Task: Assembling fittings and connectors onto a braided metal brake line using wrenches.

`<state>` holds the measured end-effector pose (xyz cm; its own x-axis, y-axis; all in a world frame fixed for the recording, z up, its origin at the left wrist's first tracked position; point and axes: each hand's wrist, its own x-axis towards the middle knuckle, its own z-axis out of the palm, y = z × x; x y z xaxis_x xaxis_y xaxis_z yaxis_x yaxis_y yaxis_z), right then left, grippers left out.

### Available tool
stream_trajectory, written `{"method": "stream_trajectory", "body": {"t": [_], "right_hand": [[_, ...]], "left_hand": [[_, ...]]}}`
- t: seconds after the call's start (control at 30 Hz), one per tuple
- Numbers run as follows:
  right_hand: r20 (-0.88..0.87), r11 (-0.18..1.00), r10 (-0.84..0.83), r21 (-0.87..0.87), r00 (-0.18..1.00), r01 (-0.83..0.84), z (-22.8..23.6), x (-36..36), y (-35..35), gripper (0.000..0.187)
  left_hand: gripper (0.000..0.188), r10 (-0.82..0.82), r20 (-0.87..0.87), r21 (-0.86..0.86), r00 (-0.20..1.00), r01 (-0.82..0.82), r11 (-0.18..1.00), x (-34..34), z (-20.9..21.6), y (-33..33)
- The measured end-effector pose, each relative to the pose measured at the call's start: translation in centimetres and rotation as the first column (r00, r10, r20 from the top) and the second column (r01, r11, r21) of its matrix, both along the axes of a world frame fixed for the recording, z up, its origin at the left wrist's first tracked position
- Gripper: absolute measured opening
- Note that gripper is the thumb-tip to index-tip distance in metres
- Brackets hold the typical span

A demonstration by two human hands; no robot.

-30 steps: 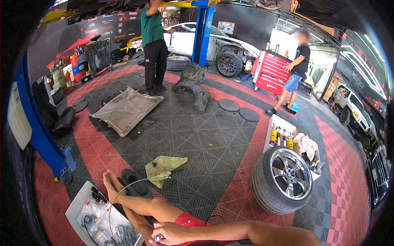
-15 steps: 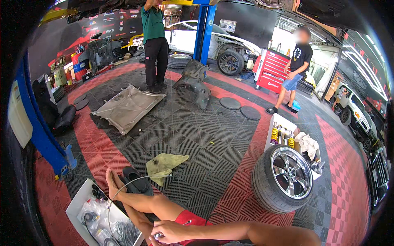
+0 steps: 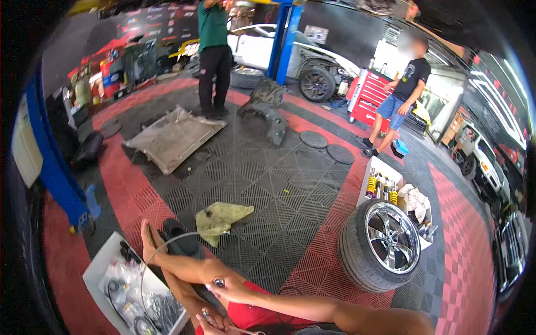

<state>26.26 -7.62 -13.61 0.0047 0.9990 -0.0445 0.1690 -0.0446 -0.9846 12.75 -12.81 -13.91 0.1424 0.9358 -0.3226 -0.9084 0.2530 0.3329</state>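
My right hand (image 3: 233, 291) is above my thigh, its fingers closed around a small shiny metal piece (image 3: 219, 282) with a rounded end. Lower, at the bottom edge, my left hand (image 3: 215, 325) pinches a slim metal fitting (image 3: 206, 313); part of that hand is cut off by the frame. A thin grey hose (image 3: 162, 245) arcs from the white box (image 3: 100, 274) over my lower leg toward a yellowish cloth (image 3: 223, 218) on the floor. Inside the box lie clear plastic bags (image 3: 128, 285) and dark small parts.
A chrome-rimmed wheel (image 3: 392, 237) lies tilted at right, against a white box holding yellow-spring coilovers (image 3: 371, 184). A black sandal (image 3: 181, 239) is by my bare foot. Farther off are a flat panel (image 3: 176, 139), a blue lift post (image 3: 53, 156), a red tool cabinet (image 3: 368, 95) and two people.
My right hand has lifted away from my left, raising the metal piece above my thigh. My left hand now shows below it. The person at right has shifted their arms and legs.
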Motion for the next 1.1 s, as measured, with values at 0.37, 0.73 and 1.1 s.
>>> {"method": "stream_trajectory", "body": {"t": [0.37, 0.73, 1.1], "right_hand": [[0.069, 0.966, 0.141, -0.226, 0.988, -0.122, -2.1, 0.8, -2.4, 0.028], [0.294, 0.923, 0.380, -0.055, 0.877, -0.381, 5.2, -0.1, -2.3, 0.033], [0.137, 0.924, 0.380, -0.101, 0.915, -0.369, 3.7, 0.6, -1.5, 0.030]], "left_hand": [[0.032, 0.109, -0.108, -0.369, 0.988, -0.142, 0.918, 1.6, 4.0, 0.9], [0.023, 0.209, -0.025, -0.343, 0.978, -0.205, 0.917, 1.1, 3.1, 0.6], [0.025, 0.200, -0.012, -0.370, 0.980, -0.190, 0.909, 1.1, 3.2, 0.9]]}}
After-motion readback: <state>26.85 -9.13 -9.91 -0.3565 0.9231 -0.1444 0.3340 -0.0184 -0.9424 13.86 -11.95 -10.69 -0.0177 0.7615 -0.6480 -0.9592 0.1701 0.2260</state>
